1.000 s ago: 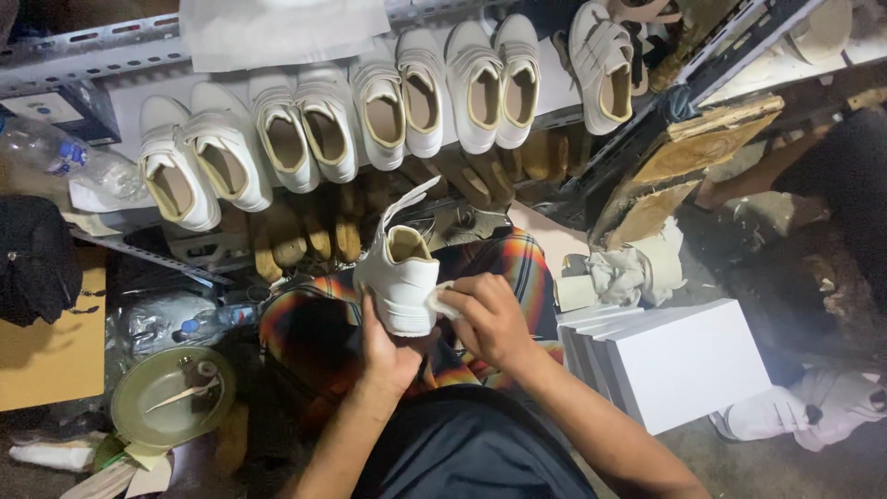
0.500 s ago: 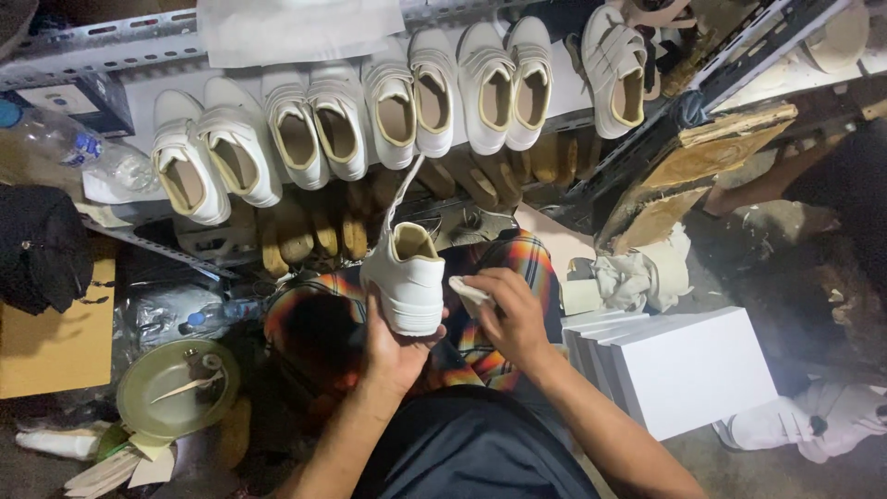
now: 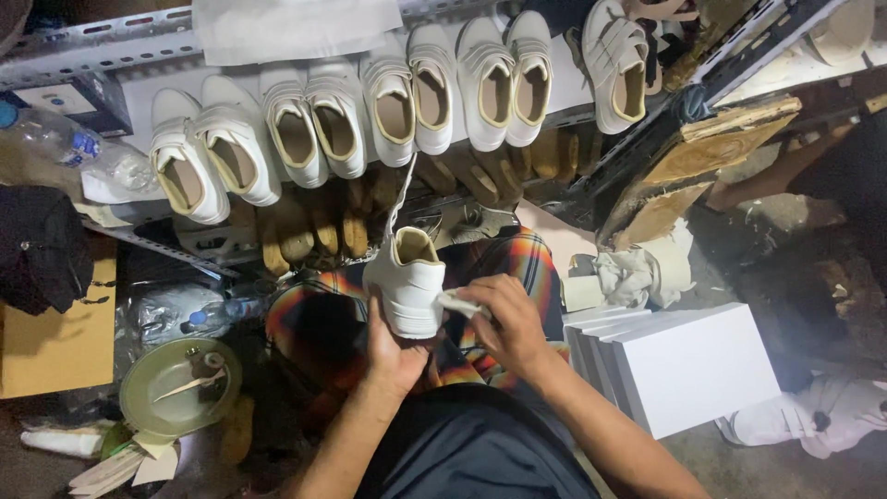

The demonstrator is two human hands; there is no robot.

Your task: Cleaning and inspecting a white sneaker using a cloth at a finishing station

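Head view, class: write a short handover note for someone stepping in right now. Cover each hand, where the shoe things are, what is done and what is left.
Left hand: grips the white shoe from below, heel toward the camera, over the lap.
Right hand: presses a small white cloth against the shoe's right side.
Around: a row of white shoes on the shelf ahead; white boxes to the right; crumpled rags beside them; a round dish with a stick on the left.
Done: cannot tell how much of the shoe is wiped.
Left: probably the rest of this shoe's surface.
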